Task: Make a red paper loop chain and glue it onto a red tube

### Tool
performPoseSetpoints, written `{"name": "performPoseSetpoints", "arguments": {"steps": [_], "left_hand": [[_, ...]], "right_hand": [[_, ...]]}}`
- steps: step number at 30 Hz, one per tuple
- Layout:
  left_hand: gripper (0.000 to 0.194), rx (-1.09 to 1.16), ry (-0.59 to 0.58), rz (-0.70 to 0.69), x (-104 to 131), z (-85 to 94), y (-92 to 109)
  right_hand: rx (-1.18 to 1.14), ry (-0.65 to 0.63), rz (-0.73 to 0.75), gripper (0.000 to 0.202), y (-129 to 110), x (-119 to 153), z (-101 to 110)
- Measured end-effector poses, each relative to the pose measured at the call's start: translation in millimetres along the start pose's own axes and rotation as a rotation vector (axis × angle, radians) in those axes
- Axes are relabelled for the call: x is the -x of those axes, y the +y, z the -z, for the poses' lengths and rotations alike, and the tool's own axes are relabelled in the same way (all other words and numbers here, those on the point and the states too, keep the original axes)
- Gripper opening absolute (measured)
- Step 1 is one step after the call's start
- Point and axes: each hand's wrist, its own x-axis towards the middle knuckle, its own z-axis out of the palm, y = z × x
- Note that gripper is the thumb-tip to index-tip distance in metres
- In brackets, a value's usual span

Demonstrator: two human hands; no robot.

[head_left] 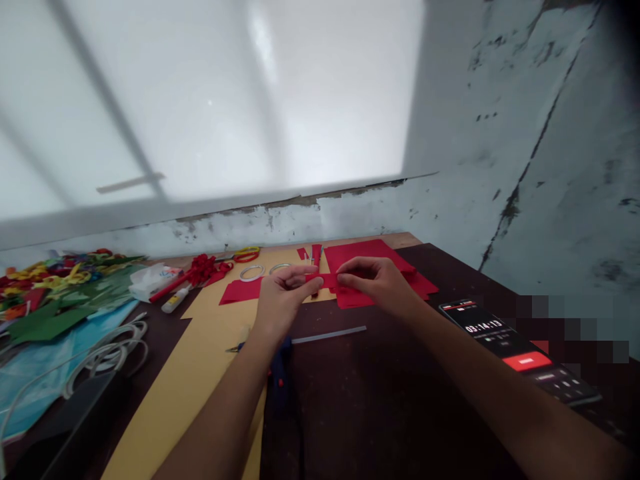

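I have the red strip [329, 281] straight ahead of me, above the front edge of the yellow sheet [165, 407], in the gap between the two hands. It lies to the right of the left hand [281, 291] and to the left of the right hand [384, 283], with neither clearly nearer, since both reach it. Its long axis runs crosswise, close to level and roughly in line with the foot of the wall [290, 223]; one end points left, past the left thumb, and the other points right, into the right fingertips.

On the right I read a thumb-and-forefinger pinch at that end. On the left the thumb and forefinger seem to pinch the strip too, though the thumb hides part of the contact.

Further out, red sheets [367, 252] lie behind the right hand, and two rings [251, 273] sit beyond the left. Nearer me, the glue gun [280, 381] lies by the left forearm, its white glue stick [335, 334] pointing right.
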Motion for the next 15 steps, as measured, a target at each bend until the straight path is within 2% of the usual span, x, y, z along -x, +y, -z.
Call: {"name": "performPoseSetpoints", "arguments": {"steps": [8, 15], "left_hand": [[0.028, 0.026, 0.004, 0.001, 0.3, -0.7, 0.7], [0.024, 0.012, -0.006, -0.001, 0.3, -1.5, 1.5]], "right_hand": [[-0.001, 0.032, 0.004, 0.028, -2.0, 1.7, -1.1], [0.013, 0.038, 0.004, 0.027, -3.5, 1.2, -2.4]]}}
